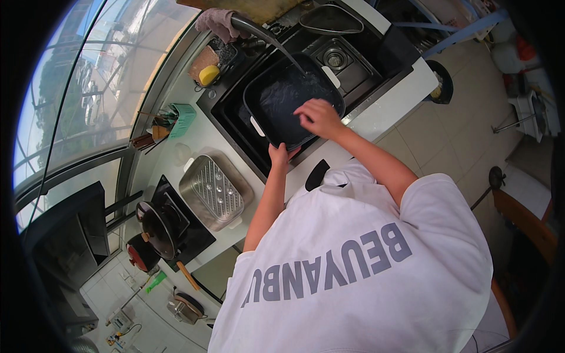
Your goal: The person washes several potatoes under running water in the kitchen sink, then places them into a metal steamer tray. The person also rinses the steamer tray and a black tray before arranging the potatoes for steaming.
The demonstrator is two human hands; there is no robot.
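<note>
A dark rectangular pan (250, 98) with white side handles rests over the black sink (227, 119), with rippling water inside it. My left hand (281, 155) grips its near edge, thumb on the rim and fingers mostly hidden beneath. Above the pan's near right part is my right hand (321, 118), its fingers bent toward the inside. Whether those fingers touch the water or hold something small cannot be made out. The metal faucet (251, 27) reaches over the pan from the far left, and a thin stream appears to run from it.
On the left counter stand a ridged metal tray (218, 187) and a teal utensil basket (182, 120). A yellow sponge (209, 75) sits behind the sink. Farther left, a lidded pan (156, 229) is on the black stove (198, 238). A strainer drain (335, 58) shows right of the pan.
</note>
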